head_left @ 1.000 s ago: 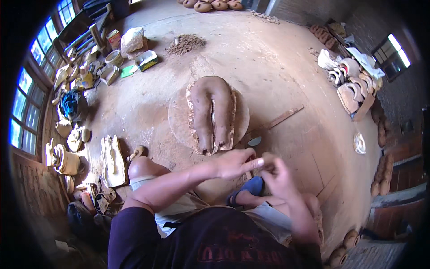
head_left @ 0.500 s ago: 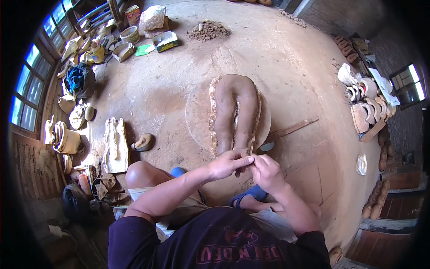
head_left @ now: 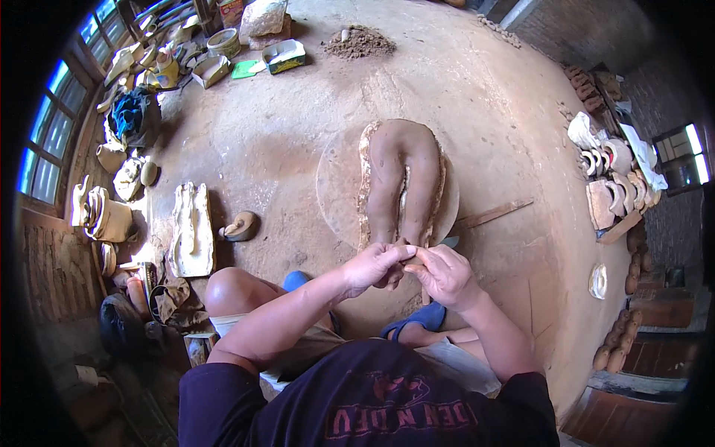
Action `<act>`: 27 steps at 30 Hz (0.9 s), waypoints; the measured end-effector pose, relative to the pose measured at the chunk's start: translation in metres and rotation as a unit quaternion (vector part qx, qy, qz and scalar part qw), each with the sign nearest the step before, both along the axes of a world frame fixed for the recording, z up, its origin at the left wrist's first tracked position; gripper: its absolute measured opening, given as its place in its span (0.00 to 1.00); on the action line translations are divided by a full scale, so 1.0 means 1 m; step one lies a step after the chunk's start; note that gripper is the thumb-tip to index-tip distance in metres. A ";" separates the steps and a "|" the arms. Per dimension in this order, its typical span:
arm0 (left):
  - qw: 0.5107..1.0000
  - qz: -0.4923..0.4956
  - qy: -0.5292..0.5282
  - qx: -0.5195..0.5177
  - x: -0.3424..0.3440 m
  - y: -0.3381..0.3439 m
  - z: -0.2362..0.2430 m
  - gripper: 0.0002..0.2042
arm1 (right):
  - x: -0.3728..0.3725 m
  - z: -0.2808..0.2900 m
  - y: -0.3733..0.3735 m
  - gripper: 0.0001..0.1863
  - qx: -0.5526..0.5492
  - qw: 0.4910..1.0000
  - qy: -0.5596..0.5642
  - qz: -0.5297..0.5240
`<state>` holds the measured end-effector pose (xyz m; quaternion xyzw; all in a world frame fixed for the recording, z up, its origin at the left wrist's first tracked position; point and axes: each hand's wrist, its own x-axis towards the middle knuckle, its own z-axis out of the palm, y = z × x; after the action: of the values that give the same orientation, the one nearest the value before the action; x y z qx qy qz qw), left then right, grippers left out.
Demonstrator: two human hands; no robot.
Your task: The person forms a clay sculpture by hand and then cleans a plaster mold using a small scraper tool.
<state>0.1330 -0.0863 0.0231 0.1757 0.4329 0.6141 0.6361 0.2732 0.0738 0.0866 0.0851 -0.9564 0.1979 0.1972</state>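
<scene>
Head view, nearest first: a seated person's dark shirt [head_left: 328, 372], then blue sandals [head_left: 426, 316] below the bare forearms. The left hand [head_left: 378, 267] has its fingers curled and its thumb reaching across to the right hand [head_left: 445, 274], whose thumb and fingers are drawn narrow; their tips meet. Whether anything small is pinched there, I cannot tell.

Just beyond the hands, in the middle of the floor [head_left: 283, 160], lies the clay form [head_left: 386, 175], a thick brown arch with its bend away from the person and both limbs pointing back. It is bedded on a pale, rough-edged mould [head_left: 365, 197], which rests on a round board [head_left: 334, 195].

As far as can be judged, the arch is laid in full and its top looks mostly smooth, with a slim gap between the limbs. The near ends seem the least settled part, but the hands partly hide them, so how finished they are is unclear. The clay sits in the mould.

Off to the left lie a bare white mould [head_left: 193, 232] and a rounded clay piece [head_left: 240, 226]; a wooden strip [head_left: 495, 213] lies to the right. Farthest off is a heap of brown earth [head_left: 360, 45].
</scene>
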 end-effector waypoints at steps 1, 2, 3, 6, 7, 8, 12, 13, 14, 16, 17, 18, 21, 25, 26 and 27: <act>0.997 -0.002 -0.068 -0.034 0.001 -0.002 -0.003 0.23 | -0.001 0.000 0.000 0.16 0.001 1.000 -0.001 0.001; 0.997 0.000 -0.069 -0.033 0.001 -0.003 -0.005 0.23 | -0.002 -0.002 0.000 0.16 0.033 0.999 -0.003 0.005; 0.997 0.021 -0.055 -0.040 0.001 -0.003 -0.006 0.22 | -0.004 -0.005 0.002 0.16 0.065 0.998 -0.004 0.008; 0.987 0.146 -0.015 -0.066 -0.006 0.000 -0.002 0.21 | -0.014 -0.012 0.013 0.14 0.079 0.996 -0.003 -0.041; 0.964 0.252 0.012 -0.088 -0.014 0.000 0.000 0.22 | -0.021 -0.012 0.018 0.14 0.079 0.996 -0.003 -0.039; 0.938 0.324 0.071 -0.104 -0.028 0.004 -0.020 0.22 | -0.031 -0.010 0.025 0.12 -0.001 0.995 -0.001 -0.100; 0.908 0.367 0.127 -0.158 -0.058 0.013 -0.075 0.26 | -0.058 -0.011 0.043 0.08 -0.150 0.956 -0.075 -0.240; 0.930 0.335 0.033 -0.144 -0.054 0.015 -0.080 0.26 | -0.066 -0.014 0.050 0.08 -0.147 0.957 -0.072 -0.241; 0.927 0.326 0.109 -0.152 -0.049 0.020 -0.102 0.25 | -0.072 -0.020 0.058 0.09 -0.088 0.970 -0.069 -0.217; 0.920 0.312 0.183 -0.148 -0.046 0.017 -0.127 0.21 | -0.089 -0.036 0.069 0.11 -0.020 0.980 -0.079 -0.183; 0.922 0.310 0.181 -0.148 -0.044 0.017 -0.129 0.21 | -0.093 -0.043 0.076 0.11 -0.018 0.979 -0.081 -0.185; 0.926 0.319 0.141 -0.145 -0.043 0.017 -0.125 0.20 | -0.101 -0.045 0.080 0.10 0.000 0.979 -0.088 -0.184; 0.925 0.339 0.098 -0.141 -0.040 0.017 -0.114 0.18 | -0.121 -0.048 0.081 0.09 0.025 0.979 -0.088 -0.184; 0.921 0.349 0.082 -0.156 -0.040 0.021 -0.096 0.14 | -0.146 -0.049 0.093 0.11 0.045 0.973 -0.149 -0.173; 0.922 0.345 0.080 -0.156 -0.040 0.028 -0.095 0.14 | -0.149 -0.051 0.099 0.11 0.046 0.972 -0.152 -0.176; 0.926 0.316 0.103 -0.180 -0.043 0.032 -0.099 0.14 | -0.156 -0.054 0.101 0.11 0.042 0.968 -0.159 -0.188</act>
<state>0.0903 -0.0543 -0.0757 -0.0254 0.6322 0.6738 0.3817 0.1175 0.1751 0.0328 -0.1206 -0.9817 0.1283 0.0723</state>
